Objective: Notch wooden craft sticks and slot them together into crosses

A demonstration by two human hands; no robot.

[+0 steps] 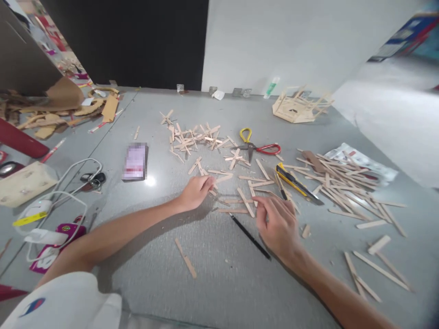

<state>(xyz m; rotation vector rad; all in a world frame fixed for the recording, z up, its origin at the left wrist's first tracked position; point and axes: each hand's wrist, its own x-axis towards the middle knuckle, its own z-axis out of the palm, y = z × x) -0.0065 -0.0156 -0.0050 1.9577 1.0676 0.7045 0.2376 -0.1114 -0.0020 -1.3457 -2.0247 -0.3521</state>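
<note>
Flat pale wooden sticks [246, 202] lie between and beyond the left hand [197, 193] and right hand [278, 226].
Left fingers bunch narrowly, right ones curl loosely; I cannot tell whether either grips a stick. Nearer the person, the smooth grey tabletop [147, 285] stretches to its edge. A yellow-and-black box cutter [295, 181] lies close beyond the right hand; far left of the left hand, a yellow strip-shaped label [30, 219] is unreadable.

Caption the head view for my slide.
Left hand and right hand at a grey tabletop strewn with pale, flat wooden sticks.
</note>
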